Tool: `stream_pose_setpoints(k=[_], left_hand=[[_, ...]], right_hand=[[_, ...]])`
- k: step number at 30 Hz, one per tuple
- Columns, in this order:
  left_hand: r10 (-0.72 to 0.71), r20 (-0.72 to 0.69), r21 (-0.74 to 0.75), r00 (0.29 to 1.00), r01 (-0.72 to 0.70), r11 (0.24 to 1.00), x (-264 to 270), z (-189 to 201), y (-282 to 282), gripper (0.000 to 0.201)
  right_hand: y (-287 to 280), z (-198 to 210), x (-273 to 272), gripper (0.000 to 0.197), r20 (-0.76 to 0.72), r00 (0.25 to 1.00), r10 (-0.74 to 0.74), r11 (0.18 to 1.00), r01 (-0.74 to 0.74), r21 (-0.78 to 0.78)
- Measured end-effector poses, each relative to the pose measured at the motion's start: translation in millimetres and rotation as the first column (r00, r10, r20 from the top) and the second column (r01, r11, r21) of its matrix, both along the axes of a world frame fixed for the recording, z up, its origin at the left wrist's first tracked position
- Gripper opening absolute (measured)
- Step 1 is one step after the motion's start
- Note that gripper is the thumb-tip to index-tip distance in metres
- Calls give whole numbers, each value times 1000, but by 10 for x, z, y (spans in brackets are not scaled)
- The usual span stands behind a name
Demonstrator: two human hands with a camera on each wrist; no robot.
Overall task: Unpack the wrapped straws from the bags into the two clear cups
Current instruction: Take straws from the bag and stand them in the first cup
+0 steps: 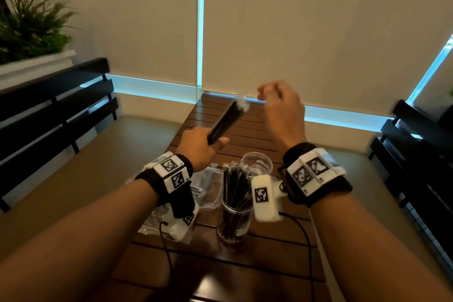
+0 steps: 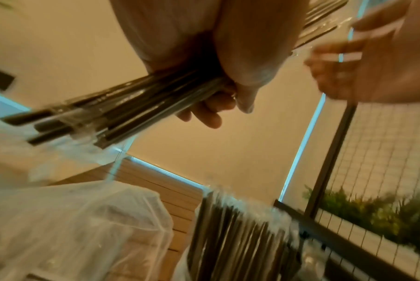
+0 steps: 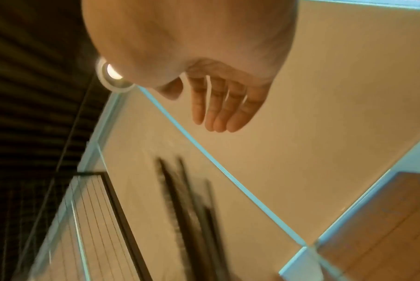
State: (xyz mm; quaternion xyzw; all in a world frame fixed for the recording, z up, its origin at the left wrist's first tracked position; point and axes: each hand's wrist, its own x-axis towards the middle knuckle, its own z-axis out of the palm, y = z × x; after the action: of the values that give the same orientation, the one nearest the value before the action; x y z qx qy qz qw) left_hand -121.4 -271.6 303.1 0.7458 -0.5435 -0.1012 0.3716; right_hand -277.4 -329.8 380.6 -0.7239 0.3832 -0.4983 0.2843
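Bundle of wrapped straws (image 1: pixel 226 119), light, stiff, with slippery film wrappers, best gripped around its middle or lower end. Left hand (image 1: pixel 198 148) fists around the bundle's lower end, raised above the slatted table (image 1: pixel 228 265). Right hand (image 1: pixel 279 110) hovers near the bundle's top, fingers relaxed, holding nothing discernible. 1 clear cup (image 1: pixel 235 216) near the table's middle already stands full of straws; the second cup (image 1: pixel 257 162) stands just behind.

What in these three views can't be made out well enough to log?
- Far clear cup: head view, the right wrist camera covers part of it; contents unclear.
- Right hand: head view blurred; whether it pinches wrapper is unclear.
- Held straw bundle: count lost to blur; left hand covers its grip end.
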Motion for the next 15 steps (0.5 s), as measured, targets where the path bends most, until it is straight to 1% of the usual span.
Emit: stream_pose_setpoints(k=[1, 2, 3, 5, 6, 7, 10, 12, 15], left_hand=[[-8, 51, 24, 999, 6, 1000, -25, -29, 10, 40], [-23, 83, 38, 996, 20, 999, -42, -68, -3, 40], [-36, 110, 29, 993, 33, 999, -78, -86, -20, 38], [-50, 151, -11, 987, 52, 999, -176, -98, -92, 33], [-44, 167, -33, 985, 50, 998, -223, -94, -131, 29], [-41, 186, -52, 982, 51, 997, -258, -94, -160, 24], [-35, 317, -55, 948, 55, 997, -268, -138, -150, 7], [-45, 372, -69, 927, 76, 995, -222, -191, -139, 12], [-79, 328, -113, 942, 122, 986, -170, -187, -102, 16]], right_hand=[[10, 107, -8, 26, 102, 995, 17, 1000, -17, -4], [29, 176, 1, 31, 123, 990, 64, 998, -63, -8], [43, 189, 41, 34, 60, 993, 103, 995, -103, -16], [56, 54, 160, 39, -193, 973, 129, 990, -138, -33], [55, -60, 213, 40, -292, 950, 109, 991, -127, -42], [47, -172, 242, 41, -340, 938, 72, 994, -95, -50], [-28, -406, 230, 37, -352, 935, -43, 998, 22, -62], [-39, -453, 197, 38, -407, 911, -69, 996, 39, -82], [-14, -438, 186, 40, -410, 908, -83, 990, 30, -135]])
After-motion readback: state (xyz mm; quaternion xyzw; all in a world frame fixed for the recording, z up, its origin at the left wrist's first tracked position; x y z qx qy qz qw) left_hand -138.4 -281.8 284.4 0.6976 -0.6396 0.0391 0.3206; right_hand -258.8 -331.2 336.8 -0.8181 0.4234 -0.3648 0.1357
